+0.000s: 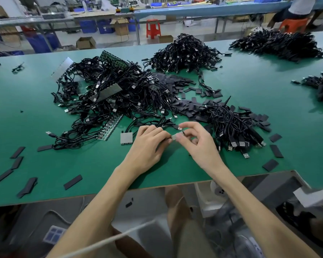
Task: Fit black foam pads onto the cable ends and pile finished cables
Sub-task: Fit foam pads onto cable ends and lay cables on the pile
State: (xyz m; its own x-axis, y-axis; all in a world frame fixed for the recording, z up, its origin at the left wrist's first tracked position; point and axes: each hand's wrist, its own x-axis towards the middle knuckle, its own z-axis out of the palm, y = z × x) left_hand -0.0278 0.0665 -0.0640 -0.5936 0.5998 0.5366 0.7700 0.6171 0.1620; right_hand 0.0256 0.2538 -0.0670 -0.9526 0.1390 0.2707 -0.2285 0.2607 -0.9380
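A pale, plug-like cable end (pixel 174 137) is being pinched between the fingertips of both hands just above the near part of the green worktop (pixel 241 101). The grip of the left hand (pixel 149 144) is being kept narrow, its fingers curled around the dark body behind the plug. The grip of the right hand (pixel 196 140) is likewise being held tight on the plug's tip by thumb and forefinger. A small dark bit is showing at that thumb, but whether it is a foam pad cannot be told. A small grey square board (pixel 126 138) is lying just left of the left hand. A bundle of cables (pixel 231 125) is lying just to the right of the right hand, plugs pointing towards the worktop's near edge. Behind the hands, a heap of black foam pads (pixel 175 84) is being flanked on the left by a large tangle of cables (pixel 110 94) mixed with circuit strips (pixel 112 127). Loose pads (pixel 17 152) are lying scattered at the near left. Further cable piles (pixel 185 53) are lying at the back.
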